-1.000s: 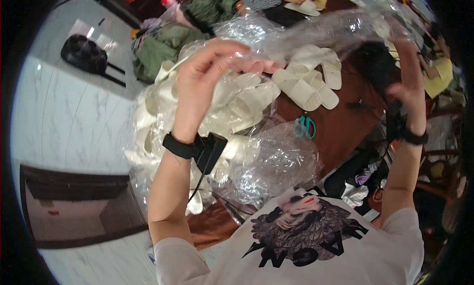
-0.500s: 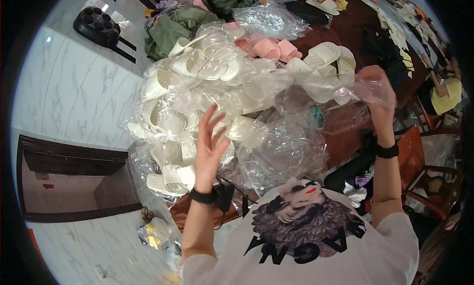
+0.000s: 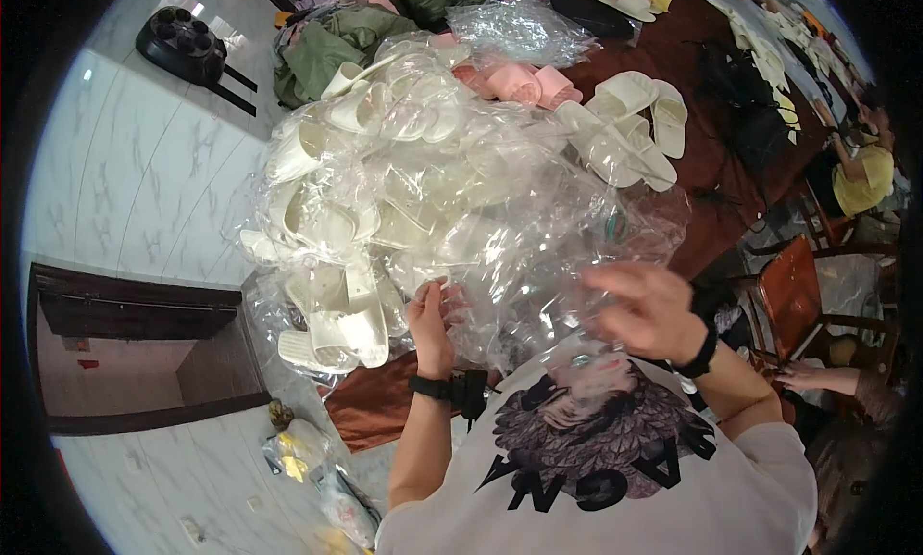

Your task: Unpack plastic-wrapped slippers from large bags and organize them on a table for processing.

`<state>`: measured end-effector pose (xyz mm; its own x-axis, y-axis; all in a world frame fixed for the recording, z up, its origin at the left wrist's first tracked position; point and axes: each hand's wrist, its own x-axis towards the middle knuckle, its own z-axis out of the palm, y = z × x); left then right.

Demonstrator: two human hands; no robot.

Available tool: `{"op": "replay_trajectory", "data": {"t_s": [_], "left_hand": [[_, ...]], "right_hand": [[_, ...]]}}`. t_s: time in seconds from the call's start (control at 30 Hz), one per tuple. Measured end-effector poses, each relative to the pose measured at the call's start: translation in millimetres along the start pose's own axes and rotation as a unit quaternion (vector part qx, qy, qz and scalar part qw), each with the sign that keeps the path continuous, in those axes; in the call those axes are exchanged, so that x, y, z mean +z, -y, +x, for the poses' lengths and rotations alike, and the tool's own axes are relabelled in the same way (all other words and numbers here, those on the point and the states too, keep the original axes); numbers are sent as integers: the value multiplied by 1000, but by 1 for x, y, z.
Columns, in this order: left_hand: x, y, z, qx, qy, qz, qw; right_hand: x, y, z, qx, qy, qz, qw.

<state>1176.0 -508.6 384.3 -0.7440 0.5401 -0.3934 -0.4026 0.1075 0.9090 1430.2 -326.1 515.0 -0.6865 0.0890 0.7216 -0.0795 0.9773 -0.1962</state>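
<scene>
A large heap of white slide slippers (image 3: pixel 322 214) lies before me, much of it in clear plastic. Loose clear plastic bags (image 3: pixel 534 238) spread over its right side. At the heap's near edge, my left hand (image 3: pixel 433 317) has its fingers drawn together on a clear plastic bag. To the right, my right hand (image 3: pixel 654 315) hovers over the near side of the plastic; motion smears its fingers, so its grip is unclear. Beyond it, unwrapped white slippers (image 3: pixel 630 132) rest on the dark red table cover (image 3: pixel 711 238). Pink slippers (image 3: pixel 519 82) sit behind the heap.
A stack of clear bags (image 3: pixel 519 31) and a green sack (image 3: pixel 336 50) are at the back. A black bag (image 3: pixel 755 103) lies far right. A wooden chair (image 3: pixel 790 291) stands at the right, and a person in yellow (image 3: pixel 860 180) sits beyond. Another person's hand (image 3: pixel 808 377) shows lower right.
My right hand has come from the far right toward me, and the plastic it was pulling now lies across the heap. My left hand has lowered and its spread fingers have closed.
</scene>
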Motion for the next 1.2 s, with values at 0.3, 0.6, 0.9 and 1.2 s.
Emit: {"op": "replay_trajectory", "data": {"t_s": [0.3,0.6,0.9,1.2], "left_hand": [[-4,29,-18,-86,13,-96,992],[-51,49,-12,-98,25,-214,972],[-39,26,-30,-171,66,-257,949],[-91,57,-11,-55,94,-162,981]], "right_hand": [[14,-44,-7,176,-99,-94,975],[49,-56,-32,234,-12,-45,971],[67,-38,-22,318,-71,121,938],[28,-83,-73,188,109,29,976]]}}
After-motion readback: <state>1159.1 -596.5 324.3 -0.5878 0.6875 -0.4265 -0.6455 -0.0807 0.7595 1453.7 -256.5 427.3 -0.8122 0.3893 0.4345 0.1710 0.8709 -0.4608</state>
